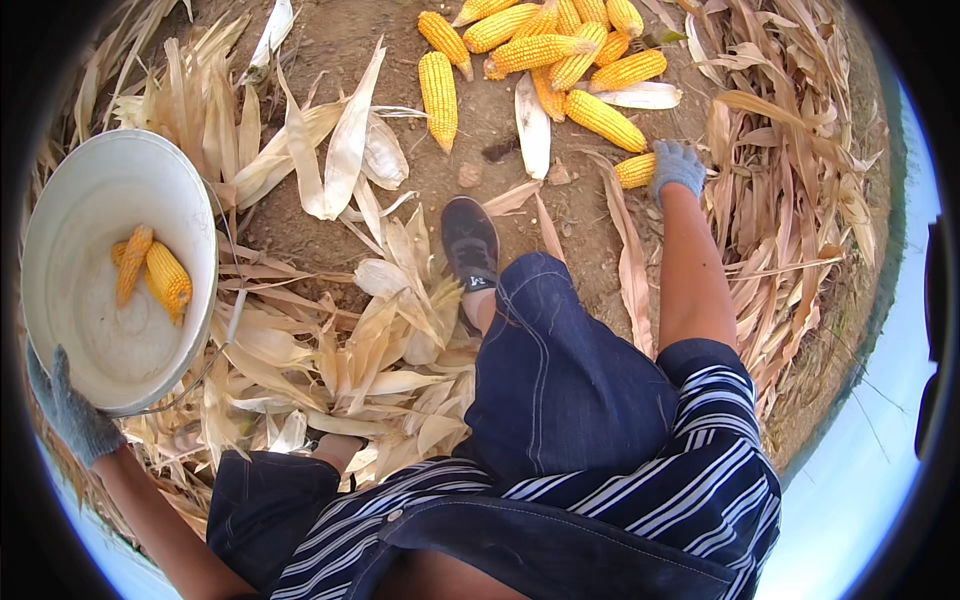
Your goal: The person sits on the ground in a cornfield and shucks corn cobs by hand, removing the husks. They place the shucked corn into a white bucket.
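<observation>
My left hand [71,409], in a grey knitted glove, grips the rim of a white bucket [56,210] tilted so that I see inside. A few husked corn cobs [166,276] lie at its bottom, and its wire handle [236,319] hangs on the right side. At the right, my right hand [677,171], also gloved, has its fingers around one end of a yellow corn cob [635,171] on the soil. Just beyond it lies a loose pile of yellow corn cobs [536,52], with one cob [604,120] closest to my fingers.
Dry corn husks [390,322] cover the ground between the bucket and my shoe [470,244]. A thick bank of dry corn stalks and leaves [780,195] runs along the right. Bare brown soil [480,135] shows around the pile, with a pale husk [531,127] on it.
</observation>
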A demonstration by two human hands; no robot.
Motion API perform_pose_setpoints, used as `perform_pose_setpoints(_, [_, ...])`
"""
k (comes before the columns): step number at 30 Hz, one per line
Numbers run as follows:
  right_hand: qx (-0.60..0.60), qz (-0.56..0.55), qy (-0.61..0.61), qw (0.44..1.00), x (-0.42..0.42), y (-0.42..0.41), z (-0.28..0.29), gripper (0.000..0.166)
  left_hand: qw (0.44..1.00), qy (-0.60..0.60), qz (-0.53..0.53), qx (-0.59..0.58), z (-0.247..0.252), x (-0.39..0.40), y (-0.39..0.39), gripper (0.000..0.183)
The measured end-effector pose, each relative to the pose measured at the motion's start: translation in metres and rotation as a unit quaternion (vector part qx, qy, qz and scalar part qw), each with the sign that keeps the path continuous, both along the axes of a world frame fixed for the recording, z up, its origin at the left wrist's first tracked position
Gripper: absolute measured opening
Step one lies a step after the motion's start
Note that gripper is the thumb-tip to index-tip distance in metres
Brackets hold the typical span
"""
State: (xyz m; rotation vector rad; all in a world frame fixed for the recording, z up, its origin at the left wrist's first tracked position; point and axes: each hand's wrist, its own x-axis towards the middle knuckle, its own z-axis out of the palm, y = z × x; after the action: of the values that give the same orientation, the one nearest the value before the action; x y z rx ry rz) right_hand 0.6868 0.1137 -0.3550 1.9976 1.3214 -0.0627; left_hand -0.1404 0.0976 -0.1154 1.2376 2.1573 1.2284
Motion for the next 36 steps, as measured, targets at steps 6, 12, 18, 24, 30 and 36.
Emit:
perform_pose_setpoints(6, [-0.002,-0.011,0.083,0.996,0.003,-0.016,0.025,0.069,1.000,0.006,0.001,0.021,0.001,0.009,0.003,0.051])
perform_pose_setpoints(12, [0.202,-0.072,0.252,0.944,-0.010,-0.033,0.044,0.068,0.999,-0.017,-0.007,0.026,0.004,0.025,0.002,0.055])
perform_pose_setpoints(18, [0.220,-0.406,0.777,0.427,-0.055,-0.009,0.017,0.056,0.999,0.014,-0.017,0.045,0.005,0.038,0.003,0.054])
perform_pose_setpoints(24, [0.019,-0.403,0.848,0.344,-0.133,0.003,-0.002,0.069,0.996,0.053,-0.046,0.058,0.001,0.036,0.005,0.052])
perform_pose_setpoints(30, [-0.038,-0.383,0.853,0.352,-0.196,0.000,-0.003,0.075,0.997,0.063,-0.004,0.046,0.004,0.050,-0.001,0.052])
perform_pose_setpoints(36, [-0.161,-0.209,0.881,0.393,-0.295,0.037,0.053,0.082,0.994,0.096,-0.007,0.060,0.005,0.051,0.004,0.054])
